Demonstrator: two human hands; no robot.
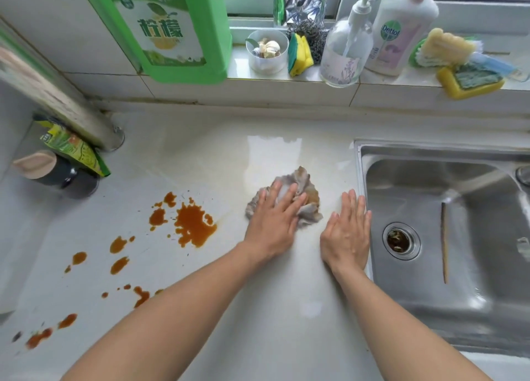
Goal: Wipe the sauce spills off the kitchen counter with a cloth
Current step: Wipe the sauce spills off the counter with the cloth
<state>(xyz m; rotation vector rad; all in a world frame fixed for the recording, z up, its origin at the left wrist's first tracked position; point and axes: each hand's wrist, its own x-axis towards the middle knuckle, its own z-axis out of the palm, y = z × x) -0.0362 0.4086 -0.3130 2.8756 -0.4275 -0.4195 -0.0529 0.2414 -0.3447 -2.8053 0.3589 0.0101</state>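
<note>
At the far left a dark jar [57, 174] stands by a green packet [73, 148], its print too small for me to read. Nearer me, the sauce spills [192, 223] run in orange-brown blotches from the middle of the worktop [200, 157] down toward the near left corner; the largest puddle lies just left of my left hand. On the wall above hangs a green detergent bottle [163, 28] with Chinese characters and a lemon picture on its label.

My left hand [275, 220] presses flat on the crumpled cloth [304, 197], fingers straight and spread, not curled round it. The cloth sits near the middle of the worktop, already stained brown on its right side. So the spills lie to the left of my grip and trail toward me, and my left hand is the nearer one; I judge the next sweep should go leftward.

My right hand [348, 231] rests open and flat on the worktop, holding nothing, just beside the sink [430, 300]. On the sill beyond stands a white bottle [401, 31] marked Dettol.
</note>
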